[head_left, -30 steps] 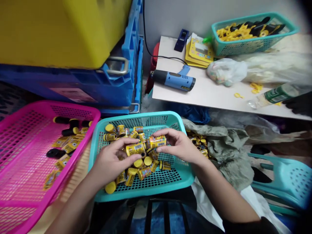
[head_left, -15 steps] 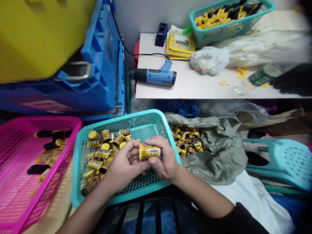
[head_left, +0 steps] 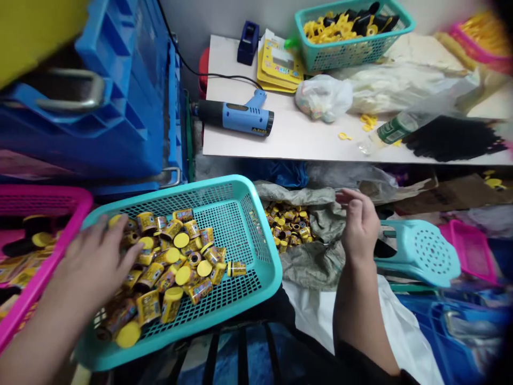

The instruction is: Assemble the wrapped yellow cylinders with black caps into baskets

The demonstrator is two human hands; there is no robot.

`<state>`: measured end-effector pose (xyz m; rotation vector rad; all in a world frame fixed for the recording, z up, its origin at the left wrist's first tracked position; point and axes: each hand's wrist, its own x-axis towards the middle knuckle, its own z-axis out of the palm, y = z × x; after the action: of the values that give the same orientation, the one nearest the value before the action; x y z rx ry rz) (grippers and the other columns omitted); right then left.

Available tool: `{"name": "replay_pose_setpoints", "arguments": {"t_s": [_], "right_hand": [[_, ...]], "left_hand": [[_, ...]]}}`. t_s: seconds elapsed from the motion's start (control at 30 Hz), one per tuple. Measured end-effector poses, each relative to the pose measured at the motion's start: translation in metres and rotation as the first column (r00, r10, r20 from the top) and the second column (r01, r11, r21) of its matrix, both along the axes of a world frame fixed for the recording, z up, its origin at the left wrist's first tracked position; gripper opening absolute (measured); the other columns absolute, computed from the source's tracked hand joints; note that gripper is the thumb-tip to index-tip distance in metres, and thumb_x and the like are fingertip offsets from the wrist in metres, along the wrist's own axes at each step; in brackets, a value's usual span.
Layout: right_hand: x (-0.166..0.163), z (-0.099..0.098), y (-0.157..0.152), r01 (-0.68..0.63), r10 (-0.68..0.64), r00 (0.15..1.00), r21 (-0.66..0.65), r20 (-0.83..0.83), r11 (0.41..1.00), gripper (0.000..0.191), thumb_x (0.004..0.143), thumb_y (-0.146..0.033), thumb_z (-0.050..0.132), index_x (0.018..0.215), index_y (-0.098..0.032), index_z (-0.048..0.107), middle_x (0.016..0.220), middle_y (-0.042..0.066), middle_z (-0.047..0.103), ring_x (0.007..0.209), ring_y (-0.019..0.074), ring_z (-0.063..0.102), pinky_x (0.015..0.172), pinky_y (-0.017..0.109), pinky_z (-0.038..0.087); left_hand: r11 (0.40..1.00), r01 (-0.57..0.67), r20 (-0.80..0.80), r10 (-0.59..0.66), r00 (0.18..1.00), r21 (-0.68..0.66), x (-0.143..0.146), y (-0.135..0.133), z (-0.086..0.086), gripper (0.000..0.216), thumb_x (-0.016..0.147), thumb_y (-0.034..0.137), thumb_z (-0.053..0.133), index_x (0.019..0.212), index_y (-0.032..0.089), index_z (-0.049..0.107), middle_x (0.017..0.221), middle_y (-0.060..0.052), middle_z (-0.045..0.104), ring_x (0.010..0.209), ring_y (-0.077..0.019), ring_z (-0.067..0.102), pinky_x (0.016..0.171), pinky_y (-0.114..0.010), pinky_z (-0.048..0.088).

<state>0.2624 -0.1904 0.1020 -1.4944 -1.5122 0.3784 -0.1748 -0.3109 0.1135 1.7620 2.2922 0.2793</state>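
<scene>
My left hand (head_left: 90,262) reaches over the left end of a turquoise basket (head_left: 262,235), its fingers spread above small yellow cylindrical containers (head_left: 172,255). Some of these show flat yellow caps, others printed sides or dark ends. No container shows in that hand. Off to the right, my right hand (head_left: 358,227) is raised beside a grey-green woven sack (head_left: 328,262), fingers apart and nothing visible in it. Inside the sack's mouth lie many more small yellow containers (head_left: 290,224).
A pink basket (head_left: 82,200) with yellow and black pieces adjoins on the left. Blue crates (head_left: 132,133) rise behind it. The white table (head_left: 304,147) holds a blue heat gun (head_left: 244,118), a tape dispenser (head_left: 248,43) and a filled basket (head_left: 356,56). A turquoise stool (head_left: 428,254) stands right.
My hands have parted: the left moved left over the basket, the right moved right past the sack. The yellow container they held together has left them. The view has shifted rightward.
</scene>
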Motion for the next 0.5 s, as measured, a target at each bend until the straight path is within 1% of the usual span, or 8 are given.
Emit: {"name": "replay_pose_setpoints", "arguments": {"t_s": [0.1,0.17,0.2,0.23,0.3,0.37,0.4,0.5], "right_hand": [[-0.043,0.024,0.009,-0.104,0.116,0.985,0.104,-0.126,0.989,0.035,0.096,-0.047,0.048,0.105,-0.018,0.065,0.098,0.007,0.070,0.089,0.0162,0.067,0.082,0.031,0.053],[-0.085,0.042,0.012,-0.288,0.302,0.940,0.109,-0.161,0.952,0.029,0.097,-0.042,0.050,0.105,-0.019,0.065,0.097,0.005,0.070,0.089,0.0139,0.067,0.082,0.029,0.053],[-0.107,0.049,0.012,-0.427,0.436,0.889,0.089,-0.143,0.900,0.026,0.097,-0.040,0.050,0.106,-0.019,0.065,0.098,0.004,0.070,0.089,0.0131,0.066,0.082,0.028,0.053],[-0.130,0.055,0.012,-0.586,0.588,0.803,0.050,-0.093,0.809,0.024,0.097,-0.037,0.051,0.106,-0.020,0.065,0.100,0.004,0.070,0.091,0.0128,0.066,0.083,0.028,0.053],[-0.176,0.058,0.009,-0.838,0.844,0.532,-0.100,0.063,0.536,0.022,0.097,-0.031,0.051,0.107,-0.019,0.067,0.104,0.004,0.070,0.096,0.0143,0.065,0.088,0.030,0.052],[-0.219,0.047,0.007,-0.899,0.940,0.265,-0.297,0.213,0.321,0.024,0.096,-0.020,0.049,0.112,-0.016,0.066,0.111,0.007,0.068,0.104,0.0182,0.062,0.093,0.034,0.050],[-0.238,0.037,0.006,-0.881,0.947,0.172,-0.387,0.271,0.271,0.028,0.094,-0.015,0.048,0.117,-0.015,0.065,0.116,0.009,0.066,0.108,0.0205,0.060,0.095,0.036,0.049],[-0.282,0.001,0.007,-0.797,0.933,-0.017,-0.568,0.359,0.204,0.041,0.091,-0.010,0.050,0.131,-0.015,0.057,0.135,0.013,0.056,0.120,0.0278,0.053,0.099,0.043,0.045]], "left_hand": [[0.995,-0.007,-0.148,-0.008,0.989,-0.097,-0.001,-0.010,-0.016,0.054,0.091,0.046,0.026,0.127,0.024,0.060,0.145,-0.015,0.049,0.130,-0.0503,0.046,0.106,-0.069,0.032],[0.983,-0.031,-0.219,-0.009,0.976,-0.180,0.009,-0.015,-0.014,0.054,0.094,0.041,0.025,0.120,0.016,0.065,0.147,-0.020,0.044,0.121,-0.0480,0.055,0.101,-0.065,0.040],[0.975,-0.037,-0.230,-0.014,0.973,-0.217,0.013,-0.018,-0.011,0.053,0.095,0.040,0.029,0.119,0.012,0.066,0.148,-0.024,0.042,0.118,-0.0466,0.058,0.099,-0.062,0.044],[0.968,-0.032,-0.223,-0.025,0.974,-0.250,0.017,-0.020,-0.007,0.051,0.094,0.041,0.034,0.121,0.010,0.065,0.149,-0.026,0.039,0.116,-0.0452,0.059,0.097,-0.059,0.046],[0.959,-0.022,-0.207,-0.038,0.978,-0.281,0.018,-0.024,0.000,0.046,0.091,0.042,0.046,0.122,0.013,0.065,0.150,-0.025,0.038,0.116,-0.0421,0.059,0.097,-0.054,0.047],[0.957,-0.008,-0.192,-0.051,0.980,-0.291,0.015,-0.029,0.003,0.040,0.089,0.039,0.052,0.120,0.017,0.067,0.146,-0.021,0.045,0.118,-0.0388,0.058,0.099,-0.050,0.047],[0.958,0.002,-0.184,-0.057,0.981,-0.286,0.012,-0.032,0.004,0.038,0.089,0.038,0.054,0.118,0.019,0.068,0.140,-0.020,0.050,0.118,-0.0376,0.058,0.099,-0.048,0.047],[0.970,0.017,-0.099,-0.043,0.994,-0.243,0.003,-0.036,0.004,0.035,0.088,0.038,0.054,0.113,0.017,0.068,0.118,-0.016,0.065,0.113,-0.0354,0.060,0.097,-0.047,0.048]]}}
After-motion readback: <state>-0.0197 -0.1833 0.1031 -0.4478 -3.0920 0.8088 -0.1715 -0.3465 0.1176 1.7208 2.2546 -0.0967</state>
